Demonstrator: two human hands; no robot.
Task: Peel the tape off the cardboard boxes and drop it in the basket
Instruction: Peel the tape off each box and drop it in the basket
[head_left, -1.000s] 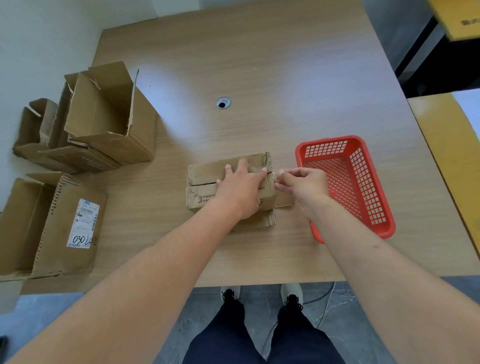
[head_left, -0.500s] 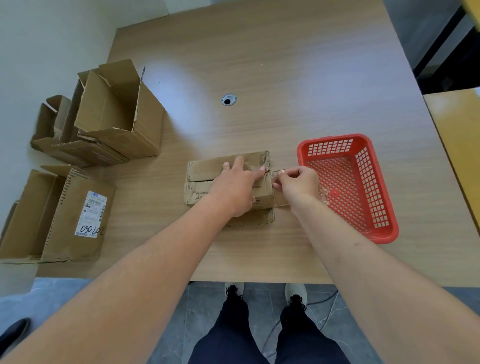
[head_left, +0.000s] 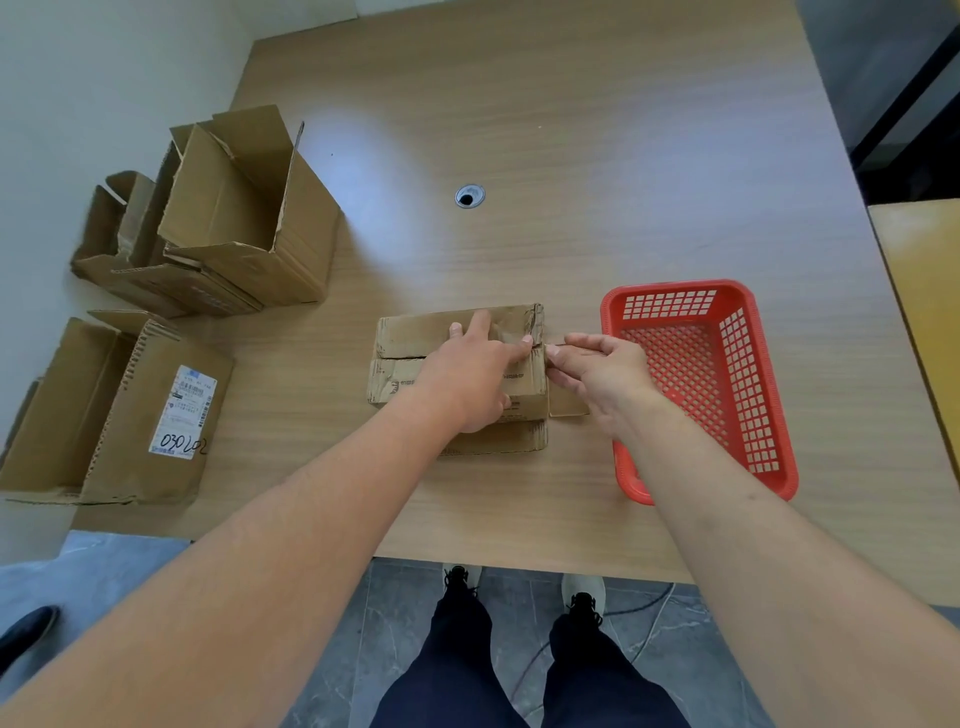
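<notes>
A flattened cardboard box (head_left: 415, 332) lies in the middle of the wooden table. My left hand (head_left: 472, 374) presses down on its top with straight fingers that reach its right edge. My right hand (head_left: 597, 374) is at the box's right end, finger and thumb pinching a thin strip of clear tape (head_left: 555, 345) at the edge. The tape is hard to make out. A red plastic basket (head_left: 769, 395) stands just right of my right hand; I cannot tell what lies in it.
Open cardboard boxes (head_left: 244, 218) stand at the table's left edge, and another with a white label (head_left: 130, 410) lies nearer me. A cable hole (head_left: 469, 196) is in the table middle. A yellow surface (head_left: 924, 280) is at far right.
The camera has shifted, so the scene sits slightly further right. My right hand's fingers have moved a little at the box's right edge. My left hand stays pressed on the box.
</notes>
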